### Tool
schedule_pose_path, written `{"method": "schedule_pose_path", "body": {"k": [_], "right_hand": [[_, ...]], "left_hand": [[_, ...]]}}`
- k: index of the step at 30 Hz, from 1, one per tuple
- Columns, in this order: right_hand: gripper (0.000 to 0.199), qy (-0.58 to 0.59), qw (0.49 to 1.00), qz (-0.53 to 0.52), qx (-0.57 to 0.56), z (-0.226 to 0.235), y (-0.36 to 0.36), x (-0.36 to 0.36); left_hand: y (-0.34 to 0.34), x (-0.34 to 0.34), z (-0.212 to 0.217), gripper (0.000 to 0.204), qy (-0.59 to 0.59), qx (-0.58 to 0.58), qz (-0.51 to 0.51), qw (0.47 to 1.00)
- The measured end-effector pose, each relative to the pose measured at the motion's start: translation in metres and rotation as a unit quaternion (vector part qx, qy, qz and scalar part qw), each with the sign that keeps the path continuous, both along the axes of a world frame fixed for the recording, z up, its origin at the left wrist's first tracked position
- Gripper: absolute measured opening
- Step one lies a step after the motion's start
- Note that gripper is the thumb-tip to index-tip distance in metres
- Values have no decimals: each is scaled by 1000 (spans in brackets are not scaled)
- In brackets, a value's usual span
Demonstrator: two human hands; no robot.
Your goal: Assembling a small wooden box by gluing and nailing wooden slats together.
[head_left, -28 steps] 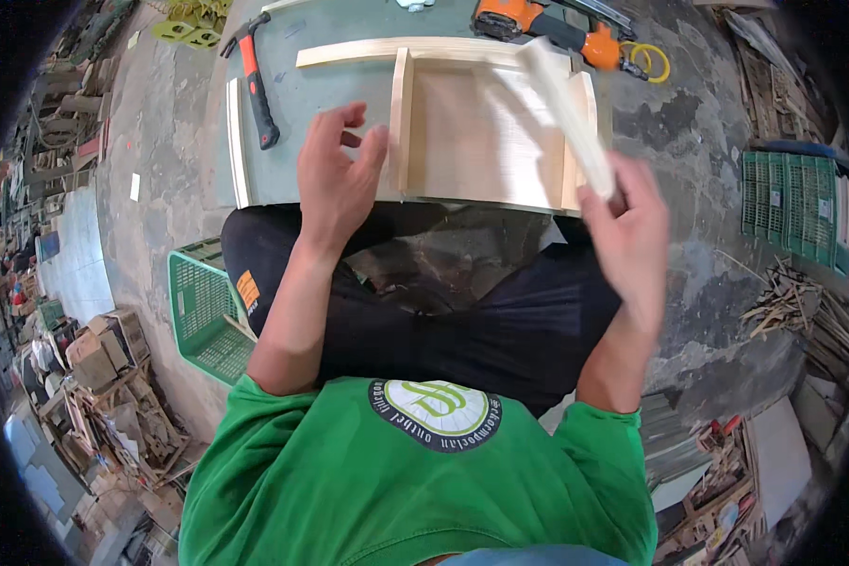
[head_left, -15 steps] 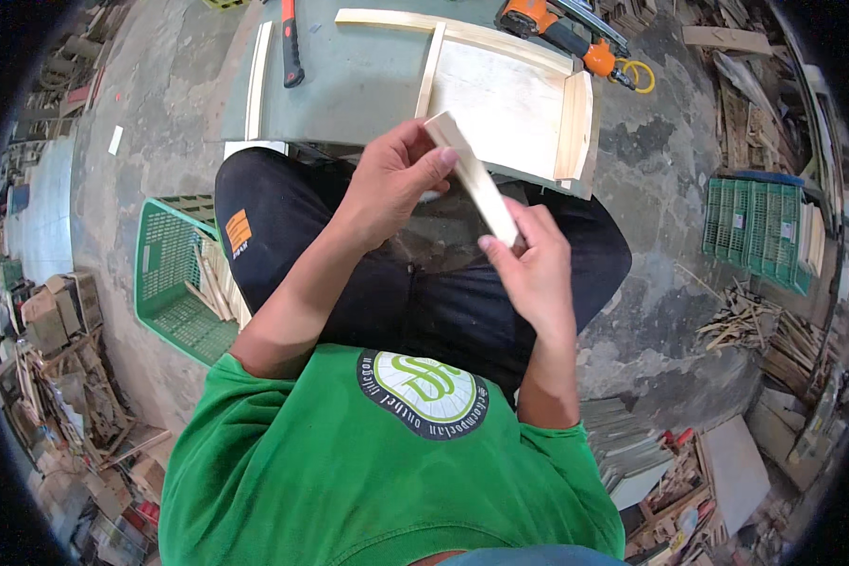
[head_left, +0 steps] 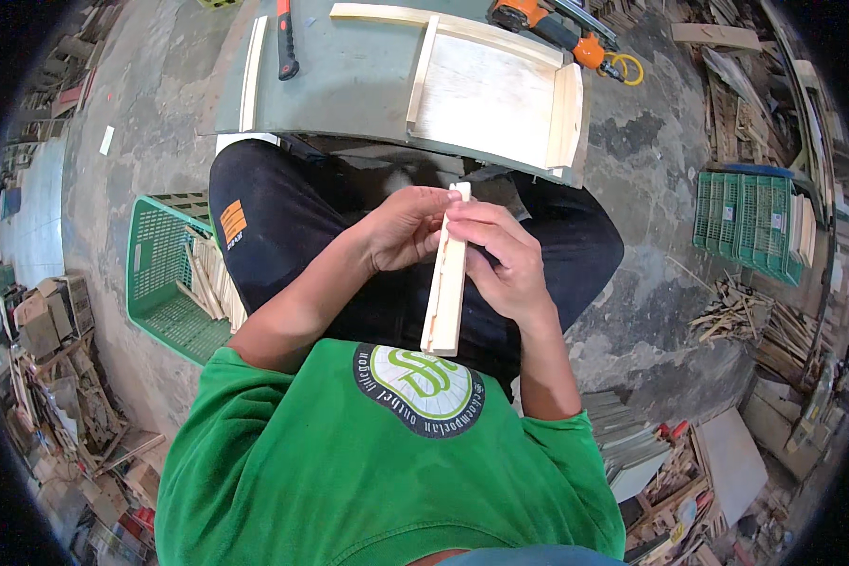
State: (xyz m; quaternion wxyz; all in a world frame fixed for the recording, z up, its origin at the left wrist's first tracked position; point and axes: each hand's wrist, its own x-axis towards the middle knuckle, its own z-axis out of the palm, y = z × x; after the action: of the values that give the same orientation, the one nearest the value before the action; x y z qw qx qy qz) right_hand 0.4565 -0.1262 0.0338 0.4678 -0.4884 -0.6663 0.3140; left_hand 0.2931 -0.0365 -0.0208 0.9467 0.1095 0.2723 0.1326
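A short pale wooden strip (head_left: 448, 300) with a stepped edge is held over my lap, its near end pointing at my shirt. My left hand (head_left: 412, 229) pinches its far end from the left. From the right, my right hand (head_left: 502, 255) closes round the same end, with fingers laid across the top. Beyond my knees, on the low grey worktable (head_left: 349, 99), lies a partly framed white panel (head_left: 489, 94) with wooden strips along its edges. An orange and black power tool (head_left: 547, 28) rests behind it.
A hammer (head_left: 287, 47) and a loose wooden strip (head_left: 253, 75) lie on the table's left. Beside my left knee stands a green crate (head_left: 165, 283) holding wood strips. Green crates (head_left: 745, 222) and a scrap-wood pile (head_left: 755, 325) are at the right.
The strip has swung from a slant to nearly straight toward me and come closer to my body. My right hand has moved up along it, beside my left hand.
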Motion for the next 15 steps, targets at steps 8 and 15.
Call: {"method": "schedule_pose_path", "body": {"k": [8, 15], "right_hand": [[35, -284, 944, -157, 61, -29, 26, 30], [38, -369, 911, -184, -11, -47, 40, 43]], "left_hand": [[6, -15, -22, 21, 357, 322, -48, 875], [34, -27, -8, 19, 517, 650, 32, 557]]}}
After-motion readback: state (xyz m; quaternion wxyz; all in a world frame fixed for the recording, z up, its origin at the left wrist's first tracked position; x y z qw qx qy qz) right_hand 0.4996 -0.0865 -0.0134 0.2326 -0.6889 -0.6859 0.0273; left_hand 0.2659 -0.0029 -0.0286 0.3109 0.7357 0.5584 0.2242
